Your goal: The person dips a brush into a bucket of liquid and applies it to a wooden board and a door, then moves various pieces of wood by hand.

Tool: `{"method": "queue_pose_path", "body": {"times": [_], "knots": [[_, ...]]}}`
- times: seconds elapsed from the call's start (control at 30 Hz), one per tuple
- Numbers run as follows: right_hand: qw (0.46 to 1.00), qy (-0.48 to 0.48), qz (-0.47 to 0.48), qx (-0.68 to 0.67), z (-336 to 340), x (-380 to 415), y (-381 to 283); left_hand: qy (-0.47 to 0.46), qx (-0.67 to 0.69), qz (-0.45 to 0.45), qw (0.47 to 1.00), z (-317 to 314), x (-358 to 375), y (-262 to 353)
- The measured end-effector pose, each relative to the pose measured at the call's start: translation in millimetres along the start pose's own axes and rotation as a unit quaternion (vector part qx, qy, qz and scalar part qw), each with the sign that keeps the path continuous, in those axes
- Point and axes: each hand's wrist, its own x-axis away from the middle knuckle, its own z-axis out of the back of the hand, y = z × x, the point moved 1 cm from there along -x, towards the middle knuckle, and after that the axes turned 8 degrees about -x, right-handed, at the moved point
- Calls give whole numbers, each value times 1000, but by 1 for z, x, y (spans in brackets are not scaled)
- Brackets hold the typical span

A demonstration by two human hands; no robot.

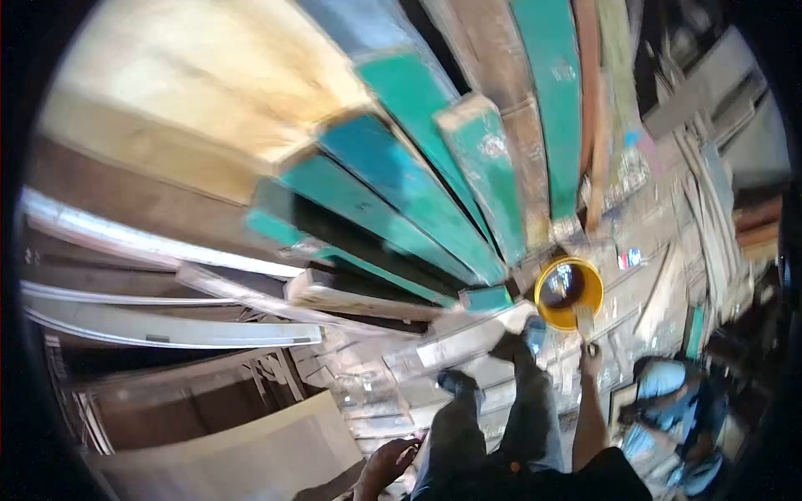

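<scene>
My right hand (590, 359) is closed around the handle of a wide, flat paintbrush (585, 321). The brush head lies over the near rim of a round yellow bucket (595, 288), which holds a dark, shiny liquid. My left hand (391, 464) hangs low beside my left leg, its fingers curled; what they hold, if anything, is hidden. Ahead of me several boards with green faces (489, 159) stand close together, one of them bluer (376, 159). Blur hides their finer detail.
Planks and scraps cover the floor (376, 392) around my feet. A large pale board (225, 67) stands at upper left, with white strips (167, 326) below it. An open wooden box-like frame (225, 442) is at lower left. Piled clothing or bags (668, 417) lie at right.
</scene>
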Motion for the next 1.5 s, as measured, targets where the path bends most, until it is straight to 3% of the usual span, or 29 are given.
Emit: {"method": "queue_pose_path", "body": {"times": [0.1,0.17,0.3,0.37,0.4,0.43,0.6,0.7,0.77,0.83,0.93,0.97,1.0,1.07,1.23,1.37,1.43,1.5], "knots": [[999,-28,-16,-33,0,55,-57,92,-12,-70,993,22,30,-26],[994,-74,-7,-84,-7,90,-94,146,-7,-70,987,35,60,-37],[962,-184,155,-131,-61,126,-131,209,16,-38,977,36,120,-104],[919,-161,329,-148,-111,129,-138,237,49,-2,970,31,157,-141],[929,-257,187,-191,-117,216,-220,245,52,13,968,23,169,-159],[906,-302,190,-226,-136,223,-221,250,56,28,966,21,188,-179],[856,-367,184,-314,-206,409,-340,298,86,108,945,15,277,-240],[803,-469,118,-348,-237,481,-372,287,113,116,944,30,301,-261],[793,-521,105,-299,-256,534,-381,253,198,145,936,45,297,-269],[779,-552,114,-273,-276,567,-378,259,158,97,948,65,289,-272],[767,-558,278,-152,-306,590,-383,265,191,91,941,100,268,-278],[783,-541,285,-112,-309,605,-390,273,198,87,937,111,263,-276],[775,-540,312,-102,-323,602,-388,340,129,22,931,109,252,-293],[743,-560,355,-90,-360,587,-391,339,141,78,927,127,246,-298],[728,-528,434,-49,-403,641,-513,365,173,123,906,172,255,-301],[622,-372,688,-25,-427,707,-636,354,198,107,908,194,243,-330],[539,-281,793,-52,-433,748,-691,373,106,57,920,196,211,-378],[533,-240,811,-40,-443,781,-735,370,100,12,923,224,194,-404]]}}
